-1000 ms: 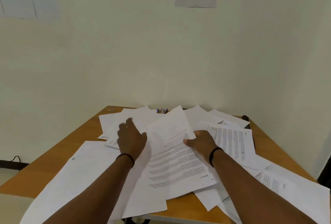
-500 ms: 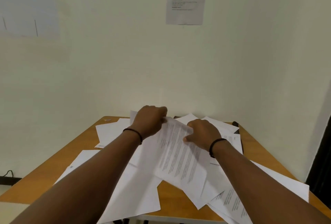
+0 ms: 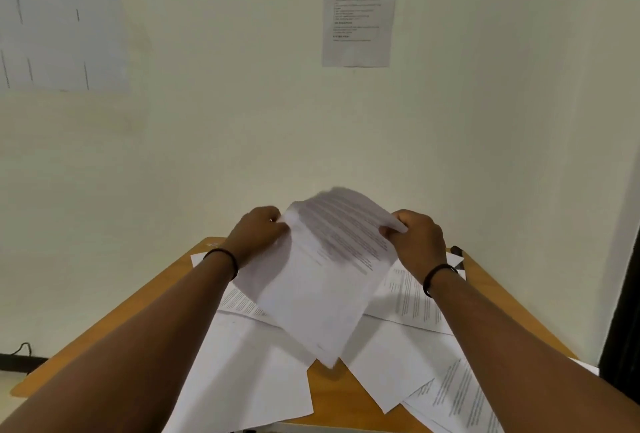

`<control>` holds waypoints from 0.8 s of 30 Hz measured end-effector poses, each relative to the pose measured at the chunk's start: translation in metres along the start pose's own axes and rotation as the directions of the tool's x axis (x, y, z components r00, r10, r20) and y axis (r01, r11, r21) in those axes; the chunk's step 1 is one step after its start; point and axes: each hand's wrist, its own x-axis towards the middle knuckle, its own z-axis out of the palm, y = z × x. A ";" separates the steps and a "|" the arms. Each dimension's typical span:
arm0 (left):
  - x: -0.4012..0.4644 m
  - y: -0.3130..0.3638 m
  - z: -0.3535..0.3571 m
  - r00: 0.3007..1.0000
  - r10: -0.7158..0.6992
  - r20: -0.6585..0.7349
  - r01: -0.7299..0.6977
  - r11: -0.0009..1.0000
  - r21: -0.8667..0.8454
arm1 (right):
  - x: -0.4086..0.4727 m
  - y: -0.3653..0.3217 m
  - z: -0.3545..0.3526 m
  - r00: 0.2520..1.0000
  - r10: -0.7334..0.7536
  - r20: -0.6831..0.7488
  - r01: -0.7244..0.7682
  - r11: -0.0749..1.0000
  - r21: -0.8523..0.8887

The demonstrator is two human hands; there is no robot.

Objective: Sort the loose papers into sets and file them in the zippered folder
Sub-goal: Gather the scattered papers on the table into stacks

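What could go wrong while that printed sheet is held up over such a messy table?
The lifted sheet hangs from pinches by the left hand and right hand; an uneven pull might crease or tear it. Its drooping lower corner could drag the loose papers below, some of which overhang the table front edge and might slide off.

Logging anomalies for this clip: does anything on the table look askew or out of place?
Yes. Loose papers lie overlapping at mixed angles across the wooden table, some overhanging its near edge. Both hands, left hand and right hand, hold a printed sheet above it.
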 end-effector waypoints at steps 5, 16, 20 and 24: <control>-0.002 -0.010 0.020 0.972 0.012 0.235 0.030 0.984 -0.175 | 0.011 -0.003 0.002 0.980 0.013 0.197 -0.026 0.998 0.063; 0.023 -0.058 0.074 0.905 -0.028 0.424 0.328 0.681 -0.655 | 0.060 0.041 0.040 0.904 0.052 0.424 -0.059 0.998 0.004; 0.027 -0.098 0.115 0.895 -0.120 0.429 0.408 0.607 -0.682 | 0.049 0.088 0.072 0.944 0.193 0.269 -0.216 0.974 0.061; 0.033 -0.117 0.141 0.893 -0.156 0.421 0.416 0.643 -0.643 | 0.021 0.128 0.099 0.864 0.390 0.318 -0.416 0.909 0.013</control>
